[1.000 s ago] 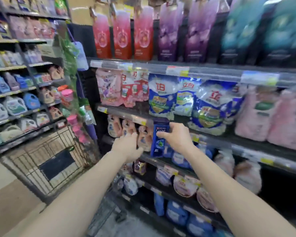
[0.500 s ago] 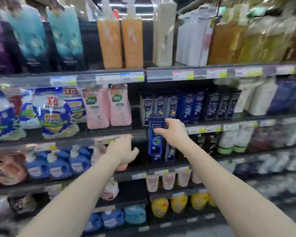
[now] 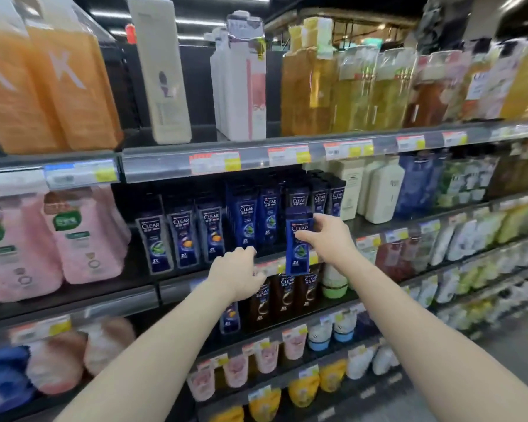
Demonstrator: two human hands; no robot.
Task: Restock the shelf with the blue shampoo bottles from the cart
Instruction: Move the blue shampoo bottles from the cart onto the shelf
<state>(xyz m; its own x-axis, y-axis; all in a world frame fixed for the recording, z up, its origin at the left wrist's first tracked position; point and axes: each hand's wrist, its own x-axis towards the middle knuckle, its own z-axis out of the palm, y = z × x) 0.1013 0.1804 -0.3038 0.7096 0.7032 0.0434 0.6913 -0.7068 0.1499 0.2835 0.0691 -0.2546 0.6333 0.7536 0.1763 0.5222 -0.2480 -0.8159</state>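
Note:
My right hand grips a blue shampoo bottle upright, just in front of the middle shelf edge. Behind it stand rows of matching blue bottles and darker ones on that shelf. My left hand hovers below and left of the held bottle, fingers loosely curled, holding nothing. The cart is out of view.
Orange and white bottles fill the top shelf. Pink refill pouches stand left of the shampoo. Brown bottles and small pouches sit on lower shelves. White and blue bottles stand to the right.
The view has swung right, away from the cart and detergent pouches, to the shampoo section. My right hand has carried the blue bottle up to the row of matching bottles.

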